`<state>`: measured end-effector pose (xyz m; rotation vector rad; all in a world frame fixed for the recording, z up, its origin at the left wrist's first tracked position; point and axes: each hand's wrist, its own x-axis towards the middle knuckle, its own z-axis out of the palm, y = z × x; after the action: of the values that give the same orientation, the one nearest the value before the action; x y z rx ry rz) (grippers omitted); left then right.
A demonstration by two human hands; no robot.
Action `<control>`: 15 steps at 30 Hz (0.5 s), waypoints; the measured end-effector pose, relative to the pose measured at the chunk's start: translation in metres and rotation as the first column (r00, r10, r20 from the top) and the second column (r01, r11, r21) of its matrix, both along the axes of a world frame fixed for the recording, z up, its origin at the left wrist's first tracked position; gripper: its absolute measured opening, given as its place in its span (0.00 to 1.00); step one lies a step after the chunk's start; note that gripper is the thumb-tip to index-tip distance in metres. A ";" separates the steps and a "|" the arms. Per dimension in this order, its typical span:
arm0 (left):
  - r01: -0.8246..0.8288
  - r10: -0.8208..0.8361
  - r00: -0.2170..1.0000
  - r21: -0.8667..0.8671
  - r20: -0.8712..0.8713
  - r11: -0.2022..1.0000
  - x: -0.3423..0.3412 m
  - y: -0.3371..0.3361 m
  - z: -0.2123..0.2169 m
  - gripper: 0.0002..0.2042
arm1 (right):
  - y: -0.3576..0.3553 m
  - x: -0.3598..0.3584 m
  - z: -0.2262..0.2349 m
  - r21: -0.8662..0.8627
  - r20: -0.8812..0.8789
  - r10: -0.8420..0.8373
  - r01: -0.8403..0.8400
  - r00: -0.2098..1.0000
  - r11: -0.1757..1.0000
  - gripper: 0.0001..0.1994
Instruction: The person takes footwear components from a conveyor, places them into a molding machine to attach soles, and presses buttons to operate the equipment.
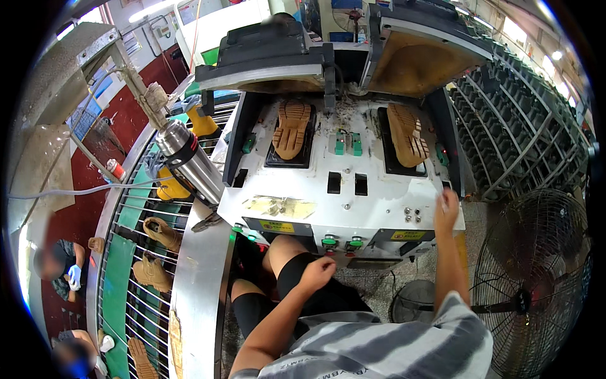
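Above my lap, my left hand (317, 273) is curled closed, with nothing visible in it. At the right end of the white press machine (297, 186), my right hand (447, 207) is raised beside a small dark slot, its fingers loosely bent and apart, holding nothing I can see. On the machine lie a left tan shoe sole (292, 129) and a right tan shoe sole (407, 134), treads up, on dark pads. Both the left lid (265, 57) and the right lid (429, 57) stand raised. Green buttons (329, 240) line the front panel.
At left runs a roller conveyor (129, 218) carrying tan shoes (151, 273) and yellow shoe forms (172, 185). A steel flask (189, 161) stands beside the machine. Right of me are a large fan (530, 284), a bin (413, 302) and a loaded rack (511, 120). Co-workers sit far left.
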<state>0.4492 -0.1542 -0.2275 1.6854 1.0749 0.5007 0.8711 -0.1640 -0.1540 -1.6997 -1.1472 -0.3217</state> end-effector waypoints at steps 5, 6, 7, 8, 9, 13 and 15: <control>0.368 -0.363 0.930 0.101 -0.057 0.924 0.066 0.012 -0.006 0.13 | -0.097 0.006 -0.074 0.114 -0.857 -0.104 0.382 0.505 0.917 0.12; 0.309 -0.304 0.950 0.070 -0.075 0.948 0.079 0.020 -0.008 0.13 | -0.102 0.016 -0.078 0.123 -0.979 0.060 0.331 0.195 0.936 0.14; 0.250 -0.246 0.965 0.040 -0.096 0.967 0.090 0.033 -0.010 0.13 | -0.106 0.020 -0.079 0.149 -0.969 0.198 0.287 -0.150 0.946 0.16; 0.192 -0.189 0.974 0.010 -0.126 0.981 0.092 0.040 -0.008 0.14 | -0.110 0.019 -0.076 0.190 -0.957 0.237 0.260 -0.166 0.947 0.17; 0.174 -0.174 0.979 -0.009 -0.102 0.985 0.086 0.036 -0.008 0.13 | -0.114 0.018 -0.070 0.231 -0.943 0.275 0.229 -0.185 0.946 0.18; 0.129 -0.128 0.992 -0.062 0.022 0.990 0.053 0.035 -0.005 0.13 | -0.134 0.008 -0.093 0.027 -0.993 0.053 -0.238 0.105 0.971 0.17; 0.021 -0.016 0.997 -0.077 0.069 0.997 0.024 0.039 -0.009 0.11 | -0.124 -0.019 -0.142 -0.628 -0.693 -0.131 -0.505 0.709 0.592 0.16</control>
<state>0.4729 -0.1151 -0.2363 1.5976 1.0158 0.4945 0.8523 -0.2880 -0.2964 -2.1038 -0.9110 1.1033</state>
